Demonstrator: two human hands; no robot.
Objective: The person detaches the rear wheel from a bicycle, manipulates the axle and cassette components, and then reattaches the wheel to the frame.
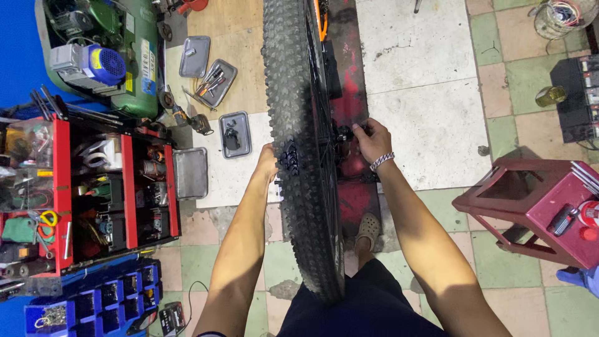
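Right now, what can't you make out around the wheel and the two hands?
Head view only:
- Left hand: fingers hidden behind the knobby tire; grip unclear.
- Right hand: fingertips on a small dark part at the hub, too dark to identify.
- Tire top cut off by the upper frame edge.
- Metal trays: contents too small to name.
- Red stool: cut off at the right edge.

The bicycle tyre point(299, 156) is matt black knobbly rubber; the trays point(234, 134) at upper left are dull brushed metal; the stool point(536, 206) looks glossy red painted metal.
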